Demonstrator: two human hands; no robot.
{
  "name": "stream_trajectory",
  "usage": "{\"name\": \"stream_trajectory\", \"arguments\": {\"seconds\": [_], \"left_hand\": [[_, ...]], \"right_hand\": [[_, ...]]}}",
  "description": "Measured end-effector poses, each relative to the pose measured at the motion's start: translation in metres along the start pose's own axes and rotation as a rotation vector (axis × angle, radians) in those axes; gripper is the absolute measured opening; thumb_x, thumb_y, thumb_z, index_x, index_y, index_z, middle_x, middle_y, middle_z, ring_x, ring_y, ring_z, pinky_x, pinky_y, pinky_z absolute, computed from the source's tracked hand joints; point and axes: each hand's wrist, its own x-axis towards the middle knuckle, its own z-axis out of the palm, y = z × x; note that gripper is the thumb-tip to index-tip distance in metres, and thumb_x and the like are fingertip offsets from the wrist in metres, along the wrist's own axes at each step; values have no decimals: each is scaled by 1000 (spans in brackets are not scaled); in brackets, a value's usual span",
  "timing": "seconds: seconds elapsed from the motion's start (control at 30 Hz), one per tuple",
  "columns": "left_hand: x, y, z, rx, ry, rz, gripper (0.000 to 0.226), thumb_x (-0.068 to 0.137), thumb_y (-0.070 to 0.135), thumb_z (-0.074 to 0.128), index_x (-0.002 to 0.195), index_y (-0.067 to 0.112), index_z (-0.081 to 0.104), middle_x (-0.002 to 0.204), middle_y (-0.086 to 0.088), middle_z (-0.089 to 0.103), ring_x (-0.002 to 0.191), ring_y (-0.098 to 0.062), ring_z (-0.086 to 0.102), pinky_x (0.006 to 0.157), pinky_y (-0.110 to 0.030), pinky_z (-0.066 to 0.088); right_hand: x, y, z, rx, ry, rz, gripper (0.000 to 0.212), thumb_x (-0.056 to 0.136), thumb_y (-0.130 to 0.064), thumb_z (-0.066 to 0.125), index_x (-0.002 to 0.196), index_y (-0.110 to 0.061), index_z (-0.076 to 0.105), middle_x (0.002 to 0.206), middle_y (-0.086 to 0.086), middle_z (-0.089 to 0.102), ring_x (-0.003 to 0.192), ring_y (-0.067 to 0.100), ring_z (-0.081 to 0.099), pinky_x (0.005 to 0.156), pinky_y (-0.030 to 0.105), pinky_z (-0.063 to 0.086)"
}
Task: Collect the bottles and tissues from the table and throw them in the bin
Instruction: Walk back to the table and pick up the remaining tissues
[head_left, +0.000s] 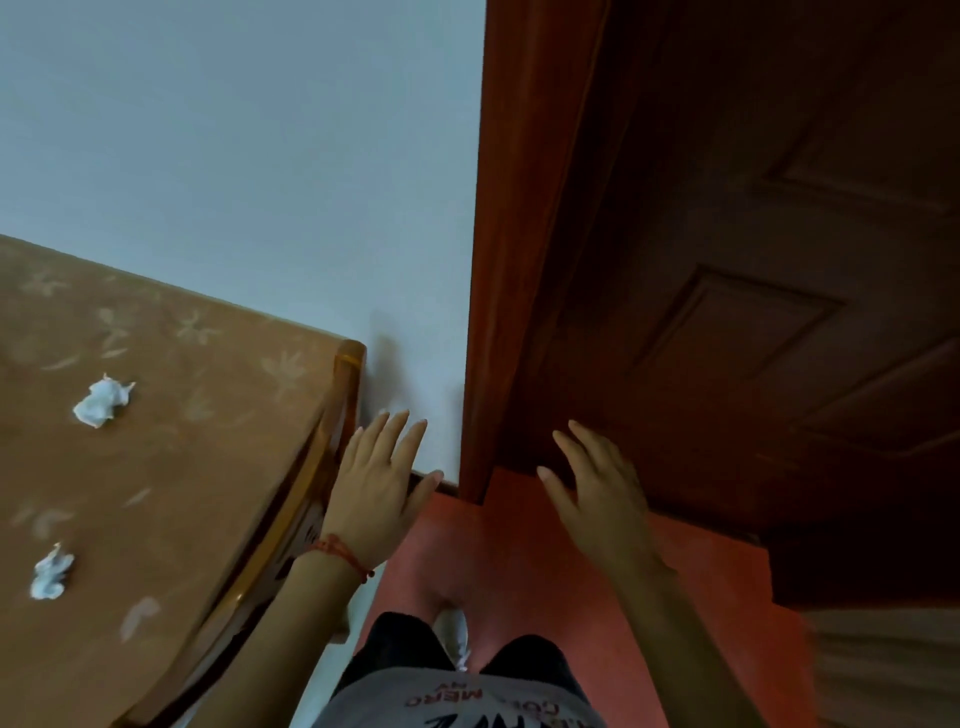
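Note:
Two crumpled white tissues lie on the brown patterned table (171, 467) at the left: one tissue (101, 401) farther back, another tissue (51, 571) nearer the left edge. My left hand (376, 483) hovers just right of the table's wooden edge, fingers spread, holding nothing. My right hand (597, 488) is raised in front of the dark door, fingers apart and empty. No bottle and no bin are in view.
A dark brown wooden door (753, 312) with its frame (524, 234) fills the right side. A pale wall (260, 156) stands behind the table. The floor (519, 571) is red; my legs and one shoe (457, 639) show below.

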Motion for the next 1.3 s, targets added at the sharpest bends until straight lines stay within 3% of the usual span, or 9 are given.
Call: {"name": "stream_trajectory", "arguments": {"seconds": [0.27,0.5,0.83,1.03,1.3], "left_hand": [[3,-41,-24,-19,129,-208,71,93,56,12,128,7,49,132,-17,52,128,-27,30,100,-53,33],[-17,-71,-34,0,175,-587,71,93,56,9,127,8,50,131,-17,54,124,-35,47,99,-52,37],[-58,-81,-35,-14,266,-1034,69,93,53,8,123,7,50,127,-19,56,120,-37,51,94,-53,43],[-86,-103,-33,-32,317,-1177,69,93,54,8,125,8,48,127,-18,56,123,-30,40,94,-52,43],[-109,-162,-35,-80,372,-1205,62,88,51,28,129,7,44,132,-19,52,124,-39,44,98,-55,40]], "right_hand": [[74,-57,11,46,-60,-271,51,85,-42,41,117,-8,62,125,13,60,114,31,57,94,44,44],[130,-105,33,90,-220,-588,52,86,-41,39,118,-6,60,125,16,59,114,32,56,92,44,45],[172,-173,61,132,-372,-975,51,88,-43,39,122,-10,58,131,12,56,119,29,53,96,37,41],[172,-216,83,134,-450,-1072,53,88,-45,38,124,-10,56,132,11,54,123,31,49,96,44,46],[166,-277,110,136,-509,-1091,50,91,-44,43,133,-16,48,139,8,48,126,26,46,98,34,33]]}}
